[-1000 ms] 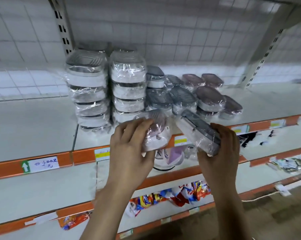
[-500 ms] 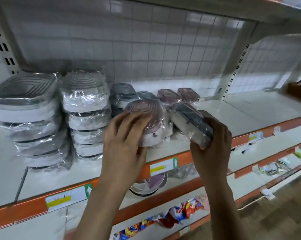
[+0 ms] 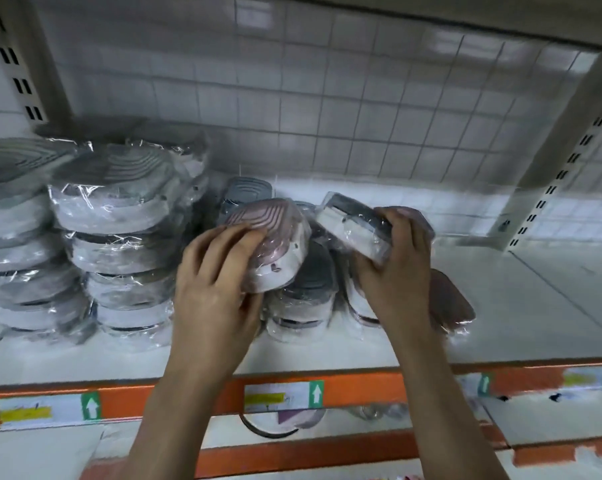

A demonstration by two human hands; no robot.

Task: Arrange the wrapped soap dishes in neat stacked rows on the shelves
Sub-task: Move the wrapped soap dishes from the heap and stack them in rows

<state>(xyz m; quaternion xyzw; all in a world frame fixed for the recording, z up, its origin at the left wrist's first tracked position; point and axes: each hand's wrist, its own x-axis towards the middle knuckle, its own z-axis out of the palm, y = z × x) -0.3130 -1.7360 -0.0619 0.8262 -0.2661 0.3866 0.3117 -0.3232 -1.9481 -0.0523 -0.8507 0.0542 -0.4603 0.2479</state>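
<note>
My left hand [image 3: 216,271] grips a pink-lidded wrapped soap dish [image 3: 275,244], tilted, over a short stack of grey-lidded dishes [image 3: 303,299]. A grey-lidded wrapped dish [image 3: 353,225] is held by my right hand [image 3: 396,268], tilted with its white base toward me, above more dishes on the shelf. Two tall stacks of wrapped grey dishes [image 3: 119,244] stand at the left. A pink-lidded dish [image 3: 452,303] lies on the shelf just right of my right wrist. Further dishes at the back are partly hidden by my hands.
The white shelf [image 3: 535,306] has an orange front edge [image 3: 362,386] with price labels. A slotted upright [image 3: 549,188] stands at the right rear and a white tiled wall behind. A lower shelf holds a round pink and dark item [image 3: 285,420].
Both hands rose and moved back over the shelf with their dishes. The pink dish now hangs over the short grey stack. The view has moved closer and tilted upward.
</note>
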